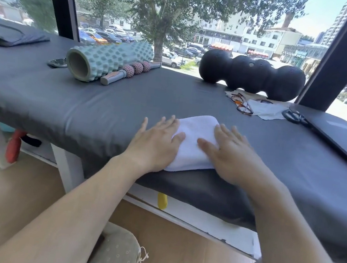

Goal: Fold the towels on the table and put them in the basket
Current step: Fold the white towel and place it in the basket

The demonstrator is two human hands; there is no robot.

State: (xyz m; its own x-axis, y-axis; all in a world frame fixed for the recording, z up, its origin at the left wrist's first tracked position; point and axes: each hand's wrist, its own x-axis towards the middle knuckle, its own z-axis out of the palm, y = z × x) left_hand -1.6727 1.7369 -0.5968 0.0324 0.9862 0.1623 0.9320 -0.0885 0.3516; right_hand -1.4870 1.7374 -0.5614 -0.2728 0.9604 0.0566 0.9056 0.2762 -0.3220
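Observation:
A white towel [193, 133] lies folded into a small rectangle near the front edge of the dark grey padded table [107, 108]. My left hand [156, 142] lies flat on the towel's left side, fingers straight and spread. My right hand [230, 151] presses flat on its right side, thumb pointing toward the left hand. The middle strip of towel shows between them. A pale fabric basket [120, 251] stands on the floor below, between my forearms, only partly in view.
At the back of the table lie a mint foam roller [109, 59], a pink massage stick [132, 70] and a black peanut-shaped roller [252, 75]. Glasses [242, 105], a cloth, scissors [294, 116] and a dark laptop [337, 134] sit at the right. A window runs behind.

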